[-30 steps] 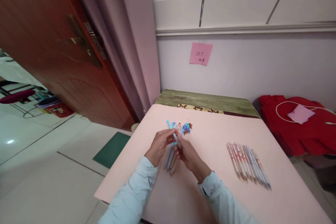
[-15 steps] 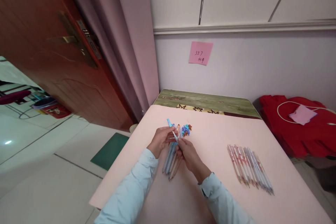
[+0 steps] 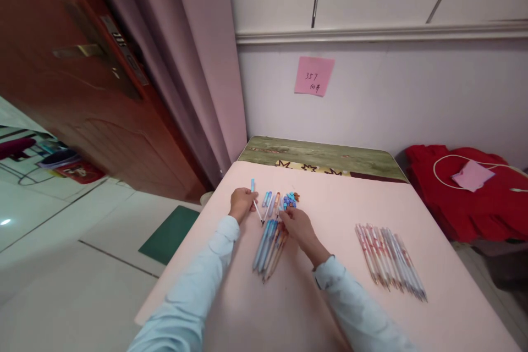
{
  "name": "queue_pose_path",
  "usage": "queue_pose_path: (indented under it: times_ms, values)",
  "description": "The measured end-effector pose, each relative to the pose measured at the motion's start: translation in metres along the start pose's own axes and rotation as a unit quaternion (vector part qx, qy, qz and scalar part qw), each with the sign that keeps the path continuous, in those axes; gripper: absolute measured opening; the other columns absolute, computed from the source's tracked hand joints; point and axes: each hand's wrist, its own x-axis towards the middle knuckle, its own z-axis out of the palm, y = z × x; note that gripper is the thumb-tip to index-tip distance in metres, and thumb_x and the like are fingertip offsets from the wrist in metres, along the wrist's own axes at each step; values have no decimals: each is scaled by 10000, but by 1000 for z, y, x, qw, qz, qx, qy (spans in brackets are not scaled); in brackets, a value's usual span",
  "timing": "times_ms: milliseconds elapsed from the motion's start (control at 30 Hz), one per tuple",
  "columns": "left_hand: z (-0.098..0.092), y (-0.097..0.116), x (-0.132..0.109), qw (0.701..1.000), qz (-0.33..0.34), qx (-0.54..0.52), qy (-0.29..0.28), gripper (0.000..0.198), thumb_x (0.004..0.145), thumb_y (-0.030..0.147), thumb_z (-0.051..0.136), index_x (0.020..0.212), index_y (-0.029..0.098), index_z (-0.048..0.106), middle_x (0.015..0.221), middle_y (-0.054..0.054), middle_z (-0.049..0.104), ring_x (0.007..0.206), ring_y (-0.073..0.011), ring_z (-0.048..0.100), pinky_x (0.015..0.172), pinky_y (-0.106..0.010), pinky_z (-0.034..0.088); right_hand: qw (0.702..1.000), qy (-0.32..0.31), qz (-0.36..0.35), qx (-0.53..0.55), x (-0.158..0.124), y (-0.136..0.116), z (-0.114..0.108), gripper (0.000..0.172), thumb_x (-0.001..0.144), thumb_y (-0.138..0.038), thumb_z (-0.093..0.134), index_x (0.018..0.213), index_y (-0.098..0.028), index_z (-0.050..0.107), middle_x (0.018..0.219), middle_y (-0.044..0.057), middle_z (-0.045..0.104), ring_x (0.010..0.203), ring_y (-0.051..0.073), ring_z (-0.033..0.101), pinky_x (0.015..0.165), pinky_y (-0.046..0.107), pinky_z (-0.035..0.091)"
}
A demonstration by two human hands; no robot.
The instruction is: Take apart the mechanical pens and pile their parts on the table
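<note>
Step in hand looks like handling 1 thin white refill (image 3: 258, 213) w/ 1 blue top (image 3: 252, 184), pinched in L hand (image 3: 242, 204) over table (image 3: 330, 308), left of bunched barrels (image 3: 263, 247); next move prob calls for a light grip. R hand (image 3: 299, 228) fingers nearly together, can't tell if holding anything. Also 1 heap of caps (image 3: 290, 202) & 1 row of approx 12 pens (image 3: 390, 261), exact nos unclear w/ overlap

A reddish-brown door (image 3: 103, 113) stands beside a mauve curtain (image 3: 185, 55) and pale wall (image 3: 371, 99).
</note>
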Motion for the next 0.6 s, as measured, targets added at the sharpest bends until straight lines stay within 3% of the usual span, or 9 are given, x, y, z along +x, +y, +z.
queue_pose_path:
  times_ms: [100, 233, 367, 600]
  values:
    - [7, 2, 3, 997, 21, 77, 1, 124, 775, 272, 685, 718, 162, 678, 555, -34, 674, 527, -151, 650, 575, -239, 491, 995, 45, -20, -84, 19, -9, 7, 223, 901, -338, 540, 781, -177, 640, 643, 40, 703, 617, 151, 661, 598, 219, 453]
    - [9, 6, 8, 986, 49, 159, 4, 163, 789, 320, 662, 710, 182, 699, 529, -26, 663, 585, -159, 668, 626, -240, 475, 994, 61, -15, -90, 27, -13, 13, 226, 940, -260, 467, 944, -162, 671, 744, 65, 732, 655, 155, 683, 634, 225, 471]
    - [0, 0, 6, 974, 71, 216, 18, 195, 807, 334, 626, 707, 181, 696, 508, -40, 648, 626, -189, 677, 662, -263, 459, 993, 73, -26, -88, 14, -1, 5, 234, 933, -259, 472, 1005, -180, 681, 795, 52, 737, 707, 166, 696, 670, 233, 492]
    - [-9, -17, -10, 956, 105, 273, 25, 155, 814, 289, 593, 762, 181, 691, 506, -34, 639, 583, -192, 650, 655, -270, 432, 996, 68, -46, -39, -10, 32, -9, 218, 909, -328, 506, 876, -184, 665, 718, 38, 715, 687, 189, 691, 661, 259, 495]
